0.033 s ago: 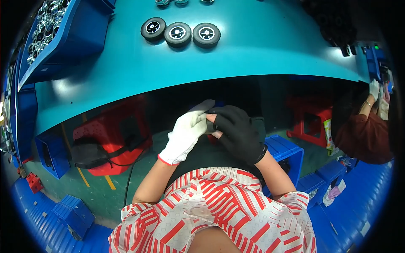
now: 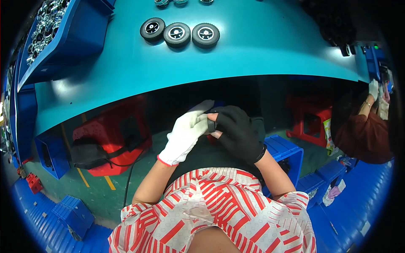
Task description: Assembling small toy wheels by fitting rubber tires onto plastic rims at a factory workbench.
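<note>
In front of my waist, just short of the bench edge, my two hands meet around a small black tyre (image 2: 211, 125). Only a strip of its dark, ridged edge shows; the fingers cover the rest. My left hand (image 2: 186, 134), in a white glove with a red cuff, closes on it from the left. My right hand (image 2: 238, 133), in a black fingerless glove, grips it from the right with bare fingertips. Farther off on the teal bench (image 2: 253, 55) lie three black wheels, a left one (image 2: 152, 28), a middle one (image 2: 176, 33) and a right one (image 2: 206, 33), with silver-and-black hubs.
A blue bin (image 2: 80, 38) of shiny metal rings stands at the bench's left. Chrome parts (image 2: 180, 2) sit at the far edge. Below are a red stool (image 2: 101, 158) bearing a black bag (image 2: 88, 152), and a blue crate (image 2: 291, 147). A co-worker (image 2: 365, 135) sits at far right.
The tyre has turned slightly between my fingers, so more of its ridged edge shows. Both hands stay almost in place.
</note>
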The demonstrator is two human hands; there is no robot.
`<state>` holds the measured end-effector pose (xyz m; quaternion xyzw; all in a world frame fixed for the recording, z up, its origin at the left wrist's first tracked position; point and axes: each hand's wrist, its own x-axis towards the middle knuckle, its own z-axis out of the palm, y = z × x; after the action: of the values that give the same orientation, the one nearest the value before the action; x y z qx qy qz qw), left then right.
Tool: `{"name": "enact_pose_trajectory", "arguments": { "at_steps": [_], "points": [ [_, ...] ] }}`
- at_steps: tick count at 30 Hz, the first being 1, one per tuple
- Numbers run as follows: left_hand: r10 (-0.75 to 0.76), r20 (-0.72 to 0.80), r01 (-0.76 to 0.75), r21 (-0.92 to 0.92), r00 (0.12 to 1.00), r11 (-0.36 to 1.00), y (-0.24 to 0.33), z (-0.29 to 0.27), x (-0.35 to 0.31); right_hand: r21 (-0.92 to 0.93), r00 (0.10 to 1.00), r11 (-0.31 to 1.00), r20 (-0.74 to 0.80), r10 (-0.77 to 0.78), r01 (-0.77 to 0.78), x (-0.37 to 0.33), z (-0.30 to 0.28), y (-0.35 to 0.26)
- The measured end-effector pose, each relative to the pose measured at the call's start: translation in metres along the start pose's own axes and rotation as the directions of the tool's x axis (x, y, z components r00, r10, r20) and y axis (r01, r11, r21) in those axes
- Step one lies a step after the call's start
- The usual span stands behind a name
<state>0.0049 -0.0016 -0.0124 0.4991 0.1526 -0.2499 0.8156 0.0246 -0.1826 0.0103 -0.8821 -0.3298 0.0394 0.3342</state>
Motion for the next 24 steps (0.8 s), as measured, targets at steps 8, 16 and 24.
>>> {"name": "enact_pose_trajectory", "arguments": {
  "at_steps": [8,16,24],
  "points": [
    [0.006,-0.065,-0.011,-0.083,0.998,0.997,0.003,0.009,-0.006,0.55,0.951,0.798,-0.02,0.309,-0.248,-0.011,0.006,0.011],
    [0.048,-0.024,-0.052,-0.178,0.999,0.983,0.007,0.007,-0.01,0.568,0.962,0.808,-0.095,0.257,-0.159,-0.01,0.005,0.007],
    [0.043,0.005,-0.041,-0.227,0.999,0.973,0.004,0.005,-0.009,0.545,0.966,0.824,-0.089,0.243,-0.157,-0.012,0.005,0.006]
  ]
}}
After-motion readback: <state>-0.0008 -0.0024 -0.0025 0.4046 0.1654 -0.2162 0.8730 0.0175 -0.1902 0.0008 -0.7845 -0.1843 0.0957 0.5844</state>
